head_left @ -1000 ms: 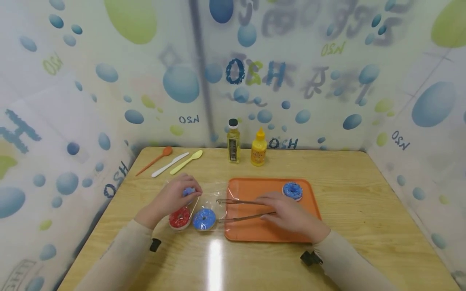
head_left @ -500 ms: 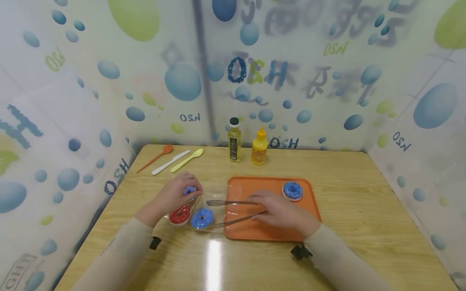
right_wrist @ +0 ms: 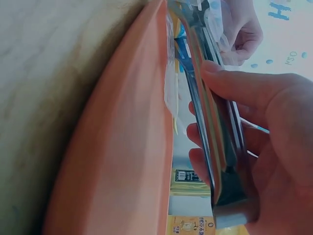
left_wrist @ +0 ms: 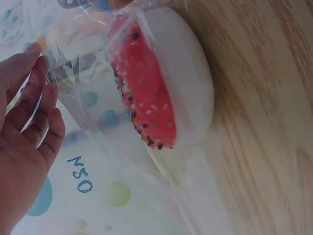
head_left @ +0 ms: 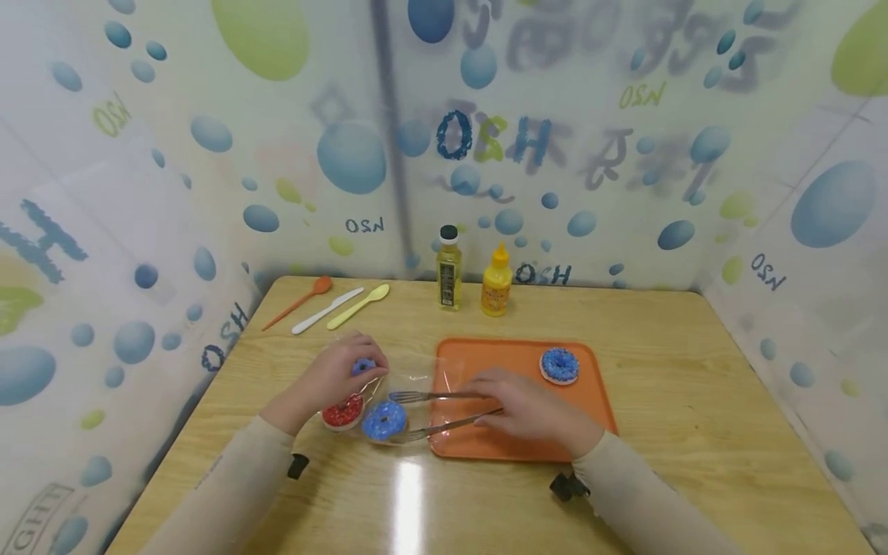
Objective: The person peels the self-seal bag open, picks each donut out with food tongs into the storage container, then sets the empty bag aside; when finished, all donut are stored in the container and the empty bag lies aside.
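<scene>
My left hand (head_left: 340, 371) pinches the edge of a clear plastic bag (head_left: 418, 371) and lifts it. Inside lie a red-iced doughnut (left_wrist: 146, 83) with sprinkles, a blue doughnut (head_left: 395, 416) and another blue doughnut (head_left: 361, 364), partly hidden by the left hand. With the thumb on one side and fingers on the other, my right hand (head_left: 530, 408) holds metal tongs (right_wrist: 234, 215) with the two arms spread. Their tips reach the bag's right part, beside the nearer blue doughnut; whether they touch it I cannot tell.
Under the right hand lies an orange tray (head_left: 590, 432), with a dark-blue sprinkled doughnut (head_left: 549, 367) at its back right. Behind stand an oil bottle (head_left: 449, 277) and a yellow squeeze bottle (head_left: 496, 289). An orange spoon (head_left: 322, 285), white knife (head_left: 326, 312) and yellow spoon (head_left: 357, 307) lie back left.
My right hand has moved left with the tongs, bringing their tips further into the bag by the blue doughnut. The left hand keeps its pinch on the bag, almost unmoved.
</scene>
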{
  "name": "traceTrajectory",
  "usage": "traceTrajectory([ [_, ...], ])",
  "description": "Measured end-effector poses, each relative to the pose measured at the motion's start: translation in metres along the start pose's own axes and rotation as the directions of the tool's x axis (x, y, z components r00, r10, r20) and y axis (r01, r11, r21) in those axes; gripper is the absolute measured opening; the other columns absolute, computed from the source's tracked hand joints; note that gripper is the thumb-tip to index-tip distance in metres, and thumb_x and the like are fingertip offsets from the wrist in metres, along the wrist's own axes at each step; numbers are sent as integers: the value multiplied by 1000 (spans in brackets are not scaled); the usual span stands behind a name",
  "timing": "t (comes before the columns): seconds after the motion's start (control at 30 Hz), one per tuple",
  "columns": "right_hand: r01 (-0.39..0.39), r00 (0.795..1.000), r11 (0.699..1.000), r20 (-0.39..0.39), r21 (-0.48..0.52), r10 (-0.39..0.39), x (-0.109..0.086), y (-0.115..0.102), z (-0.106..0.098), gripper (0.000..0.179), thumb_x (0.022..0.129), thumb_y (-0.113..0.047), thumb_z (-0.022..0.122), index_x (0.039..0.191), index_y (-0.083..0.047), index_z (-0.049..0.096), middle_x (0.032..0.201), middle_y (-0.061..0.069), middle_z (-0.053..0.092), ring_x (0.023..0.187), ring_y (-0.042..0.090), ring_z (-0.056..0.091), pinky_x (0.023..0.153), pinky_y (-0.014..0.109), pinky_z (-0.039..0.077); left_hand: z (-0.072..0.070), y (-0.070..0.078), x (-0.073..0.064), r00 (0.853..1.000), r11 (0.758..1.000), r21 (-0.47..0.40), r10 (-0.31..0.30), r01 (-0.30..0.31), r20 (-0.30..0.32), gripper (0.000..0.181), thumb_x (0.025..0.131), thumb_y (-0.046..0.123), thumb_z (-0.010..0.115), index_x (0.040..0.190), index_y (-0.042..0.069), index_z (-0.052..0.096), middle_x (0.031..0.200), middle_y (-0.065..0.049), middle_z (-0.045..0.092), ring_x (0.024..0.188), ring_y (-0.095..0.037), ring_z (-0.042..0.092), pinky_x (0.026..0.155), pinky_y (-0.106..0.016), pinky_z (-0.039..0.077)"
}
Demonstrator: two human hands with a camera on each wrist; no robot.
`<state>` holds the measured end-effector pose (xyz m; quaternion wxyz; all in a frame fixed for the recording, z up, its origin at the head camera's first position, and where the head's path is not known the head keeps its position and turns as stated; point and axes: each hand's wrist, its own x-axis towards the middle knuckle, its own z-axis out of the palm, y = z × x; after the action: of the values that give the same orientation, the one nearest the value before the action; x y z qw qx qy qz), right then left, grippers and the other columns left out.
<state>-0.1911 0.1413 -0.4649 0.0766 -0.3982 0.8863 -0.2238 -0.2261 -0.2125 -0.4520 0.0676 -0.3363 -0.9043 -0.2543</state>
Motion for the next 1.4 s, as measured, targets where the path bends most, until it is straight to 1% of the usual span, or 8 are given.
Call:
traceTrajectory([
  [0.17, -6, 1000, 1000, -24, -20, 6, -4, -1, 2, 45, 96, -31, 75, 140, -25, 64, 134, -6, 65, 122, 12, 61, 102, 39, 54, -1, 0, 0, 1000, 1000, 0, 12, -12, -20, 5, 94, 20, 78, 90, 20, 75, 95, 10, 70, 93, -11, 57, 80, -35, 51],
  [0.33, -13, 999, 1000, -39, -19, 12, -10, 2, 3, 44, 98, -31, 73, 141, -29, 63, 135, -7, 64, 123, 13, 60, 104, 40, 53, 0, 0, -1, 999, 999, -12, 32, -32, -24, 5, 94, 17, 77, 92, 21, 75, 95, 10, 70, 92, -17, 59, 80, -35, 50],
  [0.53, -35, 997, 999, -74, 21, 37, -21, 7, 2, 45, 98, -30, 72, 142, -30, 61, 137, -8, 62, 126, 13, 58, 105, 41, 52, -2, 1, -3, 1000, 999, -46, -17, 17, 7, 4, 96, 20, 75, 94, 17, 76, 98, 8, 70, 93, -22, 61, 77, -36, 51],
  [0.67, -43, 990, 999, -132, 15, 45, -32, 13, 1, 48, 97, -30, 75, 142, -33, 61, 137, -10, 63, 126, 13, 60, 102, 42, 54, -3, 1, -3, 999, 998, -48, -37, 38, 8, 4, 96, 20, 75, 94, 17, 76, 99, 7, 70, 94, -23, 62, 78, -38, 53],
  [0.8, -68, 981, 998, -182, 17, 69, -44, 19, -1, 48, 95, -31, 76, 141, -34, 61, 137, -11, 63, 126, 13, 61, 100, 43, 56, -4, 3, -4, 999, 998, -29, -52, 52, 6, 5, 97, 21, 75, 93, 18, 76, 99, 7, 69, 94, -22, 62, 78, -36, 52],
  [1.03, -79, 971, 997, -225, 0, 77, -63, 28, -9, 48, 94, -28, 78, 139, -27, 63, 134, -8, 64, 122, 15, 62, 96, 43, 57, -5, 2, -6, 997, 997, -29, -73, 73, 9, 4, 97, 20, 75, 93, 18, 76, 97, 8, 69, 93, -24, 62, 78, -35, 52],
  [1.27, -109, 955, 994, -281, -32, 96, -80, 36, -17, 49, 91, -23, 81, 138, -22, 65, 135, 0, 64, 121, 23, 64, 92, 46, 58, -1, -3, -5, 999, 999, -2, -45, 45, -8, 3, 93, 16, 78, 92, 16, 76, 94, 9, 68, 92, -22, 62, 80, -36, 52],
  [1.4, -132, 947, 990, -301, -52, 110, -88, 44, -21, 49, 91, -22, 82, 137, -20, 65, 134, 2, 65, 118, 23, 66, 91, 46, 58, -1, -3, -5, 998, 998, -2, -58, 58, -6, 7, 91, 13, 80, 93, 18, 76, 95, 9, 68, 91, -21, 62, 79, -36, 52],
])
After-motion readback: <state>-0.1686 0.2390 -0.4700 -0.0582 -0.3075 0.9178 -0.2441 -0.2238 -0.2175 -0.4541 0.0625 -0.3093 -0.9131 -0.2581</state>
